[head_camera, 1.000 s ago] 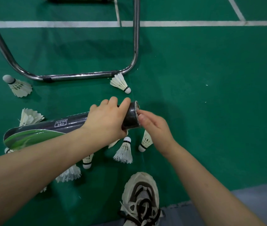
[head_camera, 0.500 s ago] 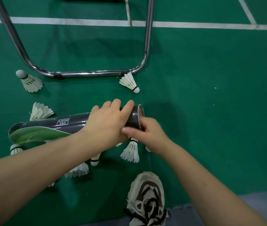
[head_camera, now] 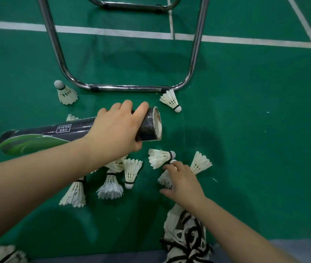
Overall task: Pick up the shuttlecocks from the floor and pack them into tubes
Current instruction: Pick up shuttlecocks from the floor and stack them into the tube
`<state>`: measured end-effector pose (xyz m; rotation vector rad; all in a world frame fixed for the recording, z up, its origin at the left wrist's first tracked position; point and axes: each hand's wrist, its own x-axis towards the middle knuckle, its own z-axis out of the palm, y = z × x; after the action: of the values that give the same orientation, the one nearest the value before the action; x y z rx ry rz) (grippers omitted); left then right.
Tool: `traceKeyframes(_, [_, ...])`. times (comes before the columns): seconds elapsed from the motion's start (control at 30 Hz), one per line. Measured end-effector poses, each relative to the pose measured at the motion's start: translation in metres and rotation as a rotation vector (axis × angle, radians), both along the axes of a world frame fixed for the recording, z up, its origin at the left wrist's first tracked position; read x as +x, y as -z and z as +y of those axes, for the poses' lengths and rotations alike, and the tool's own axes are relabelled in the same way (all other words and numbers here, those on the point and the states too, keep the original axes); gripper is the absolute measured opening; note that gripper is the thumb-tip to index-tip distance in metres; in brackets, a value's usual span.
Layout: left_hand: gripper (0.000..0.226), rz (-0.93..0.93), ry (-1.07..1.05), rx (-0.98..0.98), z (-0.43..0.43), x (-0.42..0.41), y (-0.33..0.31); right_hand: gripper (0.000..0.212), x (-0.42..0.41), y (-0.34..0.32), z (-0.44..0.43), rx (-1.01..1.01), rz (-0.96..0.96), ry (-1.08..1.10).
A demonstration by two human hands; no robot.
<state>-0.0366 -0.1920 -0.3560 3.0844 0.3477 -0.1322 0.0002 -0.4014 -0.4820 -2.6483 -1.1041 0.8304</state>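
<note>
Hiding a shuttlecock (head_camera: 165,179), right hand (head_camera: 184,184), grip unclear

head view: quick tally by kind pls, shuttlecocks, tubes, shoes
shuttlecocks: 10, some partly hidden
tube: 1, held in the left hand
shoe: 1
total: 12 (the white blur at the bottom left is unclear and not counted)

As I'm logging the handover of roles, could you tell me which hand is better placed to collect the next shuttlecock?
The right hand: it hangs open over the shuttlecock below the tube's mouth, while the left hand grips the tube.
</note>
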Motion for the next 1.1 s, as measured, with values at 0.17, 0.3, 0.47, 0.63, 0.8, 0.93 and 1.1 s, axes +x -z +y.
traceKeyframes(0.17, [0.079,-0.011,-0.041,-0.018,0.014,-0.014,-0.013,0.036,0.01,-0.001,0.002,-0.006,-0.12,0.082])
traceKeyframes(0.3, [0.083,-0.064,-0.075,-0.068,0.036,-0.024,-0.025,0.027,0.027,-0.02,0.005,0.059,-0.137,0.337])
traceKeyframes(0.47, [0.08,-0.038,-0.08,-0.077,0.056,-0.039,-0.04,0.02,0.047,-0.069,0.018,0.435,0.169,0.791])
traceKeyframes(0.63, [0.08,0.006,-0.073,-0.016,0.066,-0.05,-0.04,0.033,0.05,-0.123,0.071,0.79,0.375,0.679])
traceKeyframes(0.8, [0.081,-0.004,-0.087,-0.073,0.067,-0.055,-0.04,0.027,0.031,-0.147,0.121,0.858,0.334,0.441])
traceKeyframes(0.93, [0.079,-0.012,-0.086,-0.111,0.067,-0.058,-0.046,0.023,0.018,-0.144,0.14,0.785,0.256,0.37])
traceKeyframes(1.1, [0.079,-0.042,-0.097,-0.13,0.076,-0.066,-0.06,0.019,0.008,-0.153,0.139,0.955,0.162,0.436])
